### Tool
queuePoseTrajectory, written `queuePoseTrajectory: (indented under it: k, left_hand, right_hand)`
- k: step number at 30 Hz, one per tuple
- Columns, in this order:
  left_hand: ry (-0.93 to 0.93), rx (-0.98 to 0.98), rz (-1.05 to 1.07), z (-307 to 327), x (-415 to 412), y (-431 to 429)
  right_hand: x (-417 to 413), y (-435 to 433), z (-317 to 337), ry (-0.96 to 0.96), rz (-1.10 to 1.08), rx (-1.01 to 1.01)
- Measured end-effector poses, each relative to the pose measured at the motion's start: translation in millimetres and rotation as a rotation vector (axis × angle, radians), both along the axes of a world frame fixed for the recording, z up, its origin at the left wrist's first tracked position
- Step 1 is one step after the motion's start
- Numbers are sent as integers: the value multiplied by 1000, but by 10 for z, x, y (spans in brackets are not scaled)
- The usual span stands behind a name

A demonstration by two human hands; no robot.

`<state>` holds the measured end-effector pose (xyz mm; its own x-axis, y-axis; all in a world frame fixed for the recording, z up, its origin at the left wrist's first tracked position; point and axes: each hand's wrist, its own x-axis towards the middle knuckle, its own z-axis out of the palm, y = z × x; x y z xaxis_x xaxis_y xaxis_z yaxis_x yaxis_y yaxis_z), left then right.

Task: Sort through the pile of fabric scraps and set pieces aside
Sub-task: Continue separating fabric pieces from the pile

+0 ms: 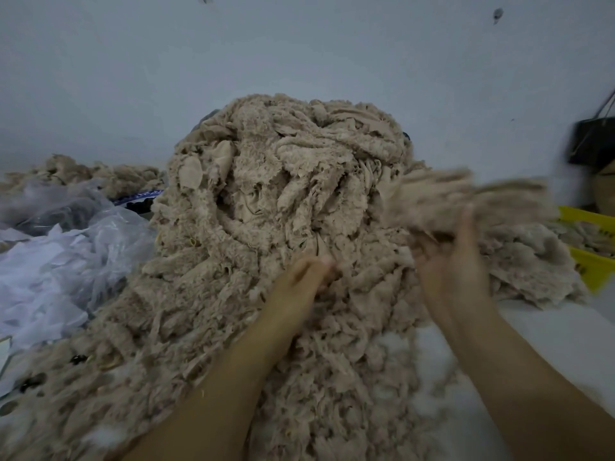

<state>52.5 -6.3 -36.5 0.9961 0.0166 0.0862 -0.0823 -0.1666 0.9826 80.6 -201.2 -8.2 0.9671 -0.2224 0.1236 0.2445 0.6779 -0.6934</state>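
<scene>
Here, right grip [456, 261] holds scraps [466, 197] (blurred).

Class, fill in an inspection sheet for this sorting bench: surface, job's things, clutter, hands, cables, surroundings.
Surface: white tabletop, mostly buried under scraps.
Job's things: pile of beige scraps in the centre; lifted bunch, blurred; smaller heap back left.
Clutter: clear plastic bags on the left; yellow crate on the right.
Hands: left hand grips scraps in the pile; right hand holds the lifted bunch.
Cables: nothing seen.
Surroundings: pale wall; black bag hanging at right.
</scene>
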Motion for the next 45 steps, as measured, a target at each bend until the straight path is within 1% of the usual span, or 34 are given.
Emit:
queuePoseTrajectory:
  k: [1,2,4,5,6,7,9,11,12,13,14,15,18,19,20,21,22,23,24,26,28,30,33,36,38,40,42,45]
  left_hand:
    - [-21,116,-13,-21,-19,-4]
    - [-31,198,-32,-41,-15,-1]
    - [-52,346,-98,-69,4,-4]
    - [-58,426,-128,-80,10,-2]
    - [-63,509,-141,-92,23,5]
    - [-69,578,-141,-103,38,16]
    - [-66,684,-114,-125,50,31]
    - [-56,739,-80,-129,63,34]
    - [-56,731,-59,-136,68,34]
    - [-56,690,-31,-138,68,38]
    - [-63,637,5,-142,67,49]
    - [-79,573,48,-144,67,60]
    - [-164,393,187,-81,56,75]
    - [-166,299,207,-54,38,64]
    - [-145,155,187,-36,20,49]
    - [-89,4,127,-10,3,24]
    - [-24,-98,51,-6,4,2]
    - [26,-148,-18,-3,-10,-17]
    - [54,-147,-79,-20,-20,-22]
    - [32,-79,-173,-54,-31,-22]
    - [-54,59,-223,-42,-50,-12]
    - [-100,102,-210,-21,-69,-16]
    - [-131,71,-72,-14,-61,-22]
    - [-99,7,38,-10,-47,-6]
    - [-54,-85,43,19,-53,1]
    - [-1,-283,23,55,-56,12]
    - [-1,-483,2,91,-51,47]
    - [-28,-708,32,133,-21,161]
  right_hand:
    - [31,-68,-6,32,-37,26]
    - [43,-84,-37,100,-65,-95]
    - [18,1,-149,225,-83,-573]
    - [3,57,-207,220,-99,-808]
    - [5,106,-263,170,-125,-1012]
    - [5,149,-289,95,-112,-1173]
    - [4,202,-345,18,7,-1484]
    - [8,230,-389,30,108,-1749]
    - [0,241,-396,28,108,-1838]
    - [-14,253,-385,14,91,-1856]
    - [-20,252,-380,-30,33,-1799]
    - [-25,240,-363,-51,-23,-1662]
    - [-103,194,-231,-132,-167,-1143]
    - [-138,195,-196,-157,-176,-1033]
    - [-170,213,-176,-186,-163,-957]
    - [-196,240,-161,-212,-146,-918]
    - [-208,265,-162,-245,-131,-896]
    - [-229,295,-152,-280,-116,-897]
    - [-241,320,-155,-309,-106,-915]
    - [-260,363,-159,-339,-74,-975]
    - [-269,392,-166,-358,-49,-1060]
    - [-271,403,-175,-347,-51,-1123]
    - [-248,385,-165,-275,-120,-1137]
    - [-202,329,-180,-169,-171,-1120]
    - [-160,292,-209,-109,-203,-1135]
    - [-112,265,-235,-54,-227,-1121]
    - [-56,236,-252,16,-253,-1090]
    - [42,134,-264,160,-261,-926]
